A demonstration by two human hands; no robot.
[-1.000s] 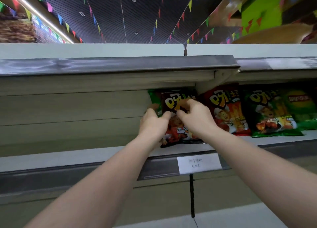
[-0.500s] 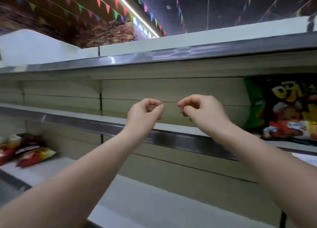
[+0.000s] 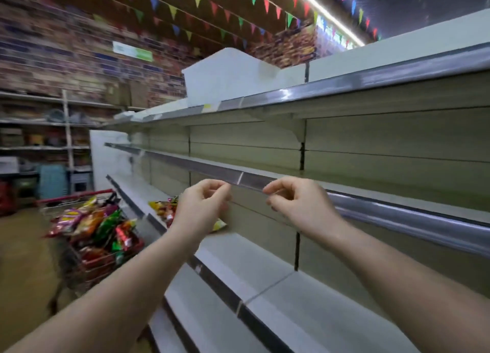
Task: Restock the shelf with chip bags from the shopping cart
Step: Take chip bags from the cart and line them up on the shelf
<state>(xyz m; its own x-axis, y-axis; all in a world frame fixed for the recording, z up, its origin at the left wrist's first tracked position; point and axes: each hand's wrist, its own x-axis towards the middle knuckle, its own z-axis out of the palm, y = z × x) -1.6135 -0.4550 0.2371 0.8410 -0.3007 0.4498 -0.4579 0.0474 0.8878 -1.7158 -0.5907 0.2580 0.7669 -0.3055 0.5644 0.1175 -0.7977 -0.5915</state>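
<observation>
My left hand (image 3: 204,206) and my right hand (image 3: 299,206) are raised side by side in front of the middle shelf rail (image 3: 397,214), fingers loosely curled toward the thumbs, holding nothing. The shopping cart (image 3: 77,195) with a red handle stands at the lower left, heaped with colourful chip bags (image 3: 95,225). A few more chip bags (image 3: 163,209) lie on the lower shelf (image 3: 238,254), partly hidden behind my left hand. The view is blurred by motion.
Long beige shelves run from the right toward the far left, the middle shelf (image 3: 265,172) and top shelf (image 3: 291,98) bare here. Storage racks (image 3: 66,130) with boxes stand at the far left. The floor (image 3: 23,260) lies left of the cart.
Both hands let go of the dark chip bag on the shelf and drew back. My view swung left, away from the stocked bags, bringing the cart into sight.
</observation>
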